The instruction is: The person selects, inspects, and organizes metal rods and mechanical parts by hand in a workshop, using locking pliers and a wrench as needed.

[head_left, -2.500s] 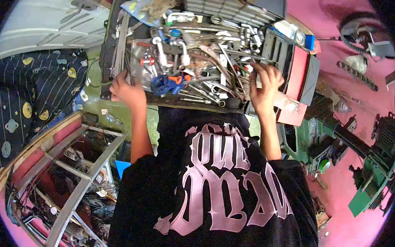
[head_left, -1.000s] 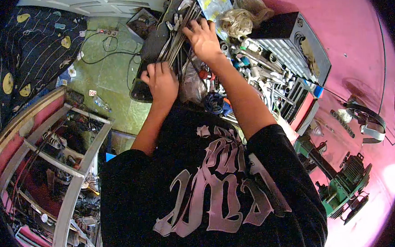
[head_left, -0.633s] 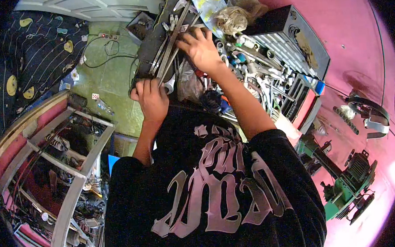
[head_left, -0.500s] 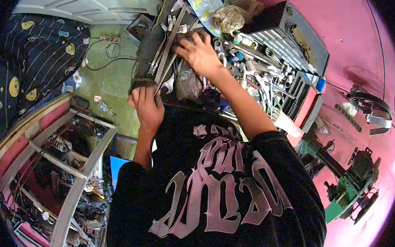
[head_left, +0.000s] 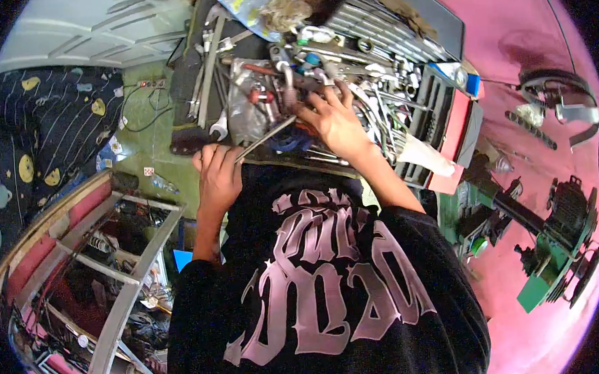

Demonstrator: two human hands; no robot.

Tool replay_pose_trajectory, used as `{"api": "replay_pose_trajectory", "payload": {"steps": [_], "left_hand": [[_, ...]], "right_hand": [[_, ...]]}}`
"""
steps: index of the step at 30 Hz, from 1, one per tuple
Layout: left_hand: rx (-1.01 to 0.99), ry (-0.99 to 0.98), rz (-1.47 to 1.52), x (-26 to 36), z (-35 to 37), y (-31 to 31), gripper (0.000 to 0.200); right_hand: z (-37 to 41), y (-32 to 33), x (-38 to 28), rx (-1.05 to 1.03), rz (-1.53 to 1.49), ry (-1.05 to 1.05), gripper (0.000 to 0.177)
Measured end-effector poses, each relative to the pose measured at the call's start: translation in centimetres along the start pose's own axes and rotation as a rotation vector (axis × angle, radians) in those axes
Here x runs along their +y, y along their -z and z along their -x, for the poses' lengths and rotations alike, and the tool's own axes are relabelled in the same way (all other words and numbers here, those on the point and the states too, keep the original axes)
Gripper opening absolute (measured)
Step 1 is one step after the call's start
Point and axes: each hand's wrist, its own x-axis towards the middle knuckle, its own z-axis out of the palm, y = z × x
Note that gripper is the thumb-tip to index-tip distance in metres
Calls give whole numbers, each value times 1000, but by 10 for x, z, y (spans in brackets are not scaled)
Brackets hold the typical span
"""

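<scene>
My left hand (head_left: 218,173), fingers closed, grips the near end of a long thin metal bar (head_left: 266,140) at the bench edge. The bar slants up to the right, its far end by the fingertips of my right hand (head_left: 340,124). That hand is curled over the tools, with something dark and blurred under its fingers that I cannot make out. Left of it, a clear plastic bag (head_left: 246,115) lies near a red-and-silver tool (head_left: 261,97). An open-end wrench (head_left: 219,125) and more long metal bars (head_left: 211,69) rest beyond my left hand.
A heap of wrenches and sockets (head_left: 383,103) spreads to the right, beside a red-sided toolbox (head_left: 455,133). Behind stands an open dark case (head_left: 433,14). A grey metal frame (head_left: 119,314) with parts inside stands at lower left; a green machine (head_left: 551,267) is at right.
My right hand has moved right and nearer, away from the long bars to the tool heap. My left hand now holds a bar slanting right. The camera view has shifted.
</scene>
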Motion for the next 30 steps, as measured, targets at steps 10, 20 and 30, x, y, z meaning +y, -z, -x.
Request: {"api": "replay_pose_trajectory", "payload": {"steps": [10,20,30], "left_hand": [[-102,-324,79,125,-53,-54,25],[-265,-507,111,271,-80,-141,31],[-226,-420,35,391,-110,-228,32]], "right_hand": [[185,45,55,-24,23,-212,19],[382,64,103,95,25,-588,29],[570,87,162,150,200,-938,28]]}}
